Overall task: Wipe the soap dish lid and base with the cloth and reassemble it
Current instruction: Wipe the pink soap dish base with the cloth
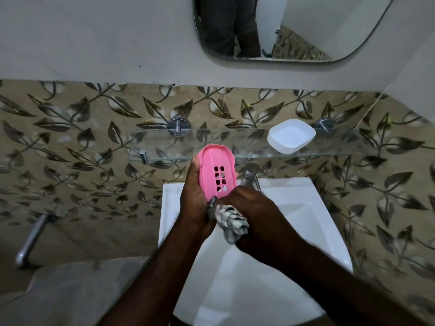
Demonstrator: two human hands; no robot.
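In left hand, pink dish; cloth touching.

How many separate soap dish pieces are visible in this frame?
2. The pink slotted piece is gripped by the left hand above the sink; the white piece sits on the glass shelf at right. No other piece shows.

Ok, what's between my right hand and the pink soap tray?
The cloth. The right hand grips it bunched up against the near end of the pink soap tray, as the head view shows.
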